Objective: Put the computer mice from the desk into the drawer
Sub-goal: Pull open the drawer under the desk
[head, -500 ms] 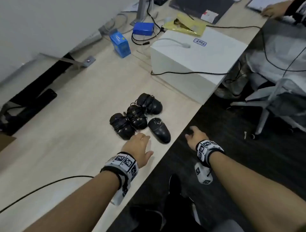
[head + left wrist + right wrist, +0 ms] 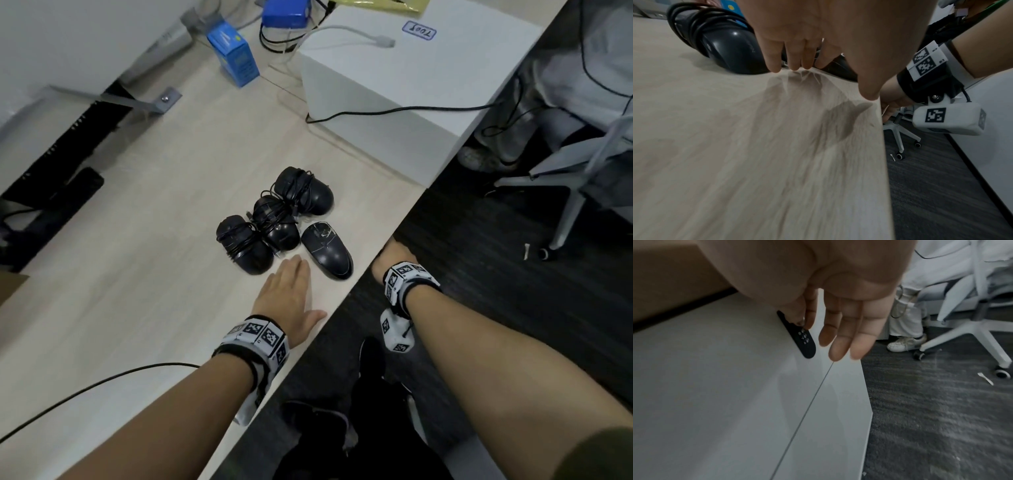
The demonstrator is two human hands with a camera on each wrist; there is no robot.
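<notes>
Several black computer mice lie clustered on the light wooden desk (image 2: pixel 137 274). Three are wrapped in their cords (image 2: pixel 245 245) (image 2: pixel 275 222) (image 2: pixel 305 190); the plain mouse (image 2: pixel 329 251) lies nearest the desk's edge. My left hand (image 2: pixel 294 287) rests flat on the desk, fingers straight, fingertips just short of the mice; the left wrist view shows the hand (image 2: pixel 818 48) beside a wrapped mouse (image 2: pixel 731 48). My right hand (image 2: pixel 390 257) is below the desk's edge, fingers hidden there. In the right wrist view the right hand (image 2: pixel 838 321) hangs with straight fingers before the white drawer front (image 2: pixel 735 386), thumb at a black lock tab (image 2: pixel 803 339).
A white box (image 2: pixel 394 85) with a black cable across it stands behind the mice. A blue carton (image 2: pixel 236 58) is at the back. Another black cable (image 2: pixel 102 383) crosses the desk by my left forearm. An office chair (image 2: pixel 582 171) and another person's legs are at the right.
My right hand has dropped further under the desk's edge toward the drawer front. My left hand has flattened on the desk near the mice. The mice have not moved.
</notes>
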